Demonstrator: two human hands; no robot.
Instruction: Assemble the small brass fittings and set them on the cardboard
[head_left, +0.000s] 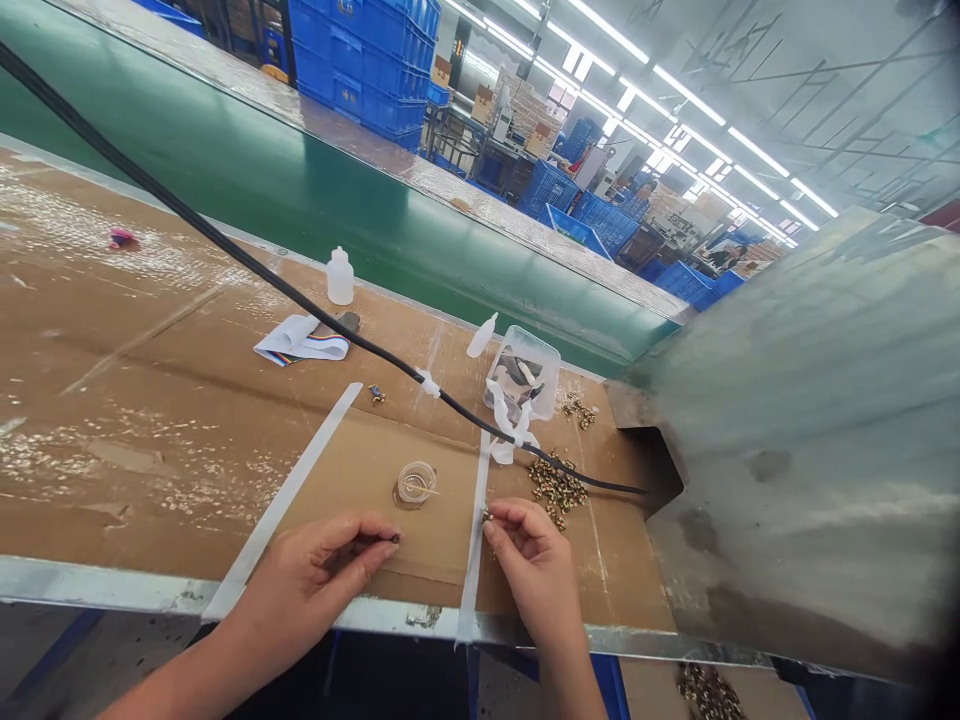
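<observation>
My left hand (pixel 341 560) is closed in a pinch over the cardboard, with a tiny dark piece (pixel 395 538) at the fingertips. To its right, my right hand (pixel 529 545) pinches a small metal piece (pixel 487 515) between thumb and forefinger; its exact kind is too small to make out. Between and beyond the hands stands a small round clear cup (pixel 415 484) with a thin stick (pixel 424 489) lying across it. A pile of small brass-coloured metal parts (pixel 556 487) lies just past my right hand.
A black cable (pixel 247 262) hangs diagonally across the bench. Beyond are a clear plastic box (pixel 551 350), a white bottle (pixel 340 278), a small nozzle bottle (pixel 482 336) and a striped ribbon (pixel 300 342). A metal housing (pixel 810 450) stands right; a green conveyor belt (pixel 337 195) runs behind.
</observation>
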